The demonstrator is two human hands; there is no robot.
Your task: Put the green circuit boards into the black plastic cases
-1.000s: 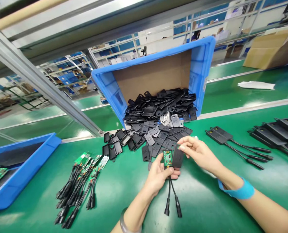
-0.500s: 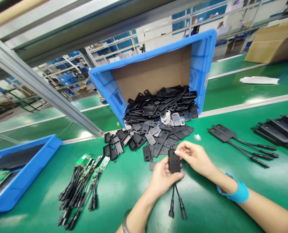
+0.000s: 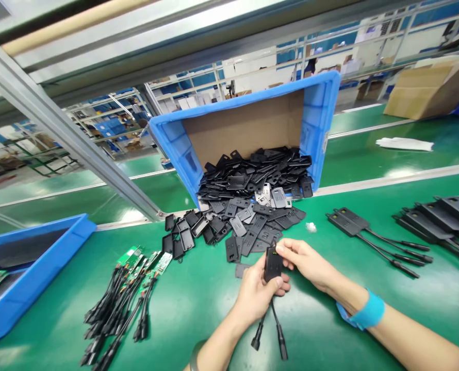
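Blk rect. plastic case (image 3: 273, 264) is over glossy green surface (image 3: 198, 309), L hand (image 3: 258, 288) clamped round it, R hand (image 3: 305, 260) pinching its top end, w/ open blue plastic bin (image 3: 318, 123) behind, grey metal post (image 3: 78, 141) off to L & cluttered rm. (image 3: 248, 67) beyond.

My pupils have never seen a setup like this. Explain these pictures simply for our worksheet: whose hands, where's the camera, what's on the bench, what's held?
There is no robot: the two bare hands belong to one person. Every picture comes from one camera on that person's head, looking forward and down.

The left hand holds a black case with two cables hanging from it. The right hand has its fingers at the case's top end; whether they grip is hard to tell.

On the green bench, a blue bin opens toward the person, with flat black parts spilling out. To the left lie wired circuit boards and a blue tray; to the right, more cases.
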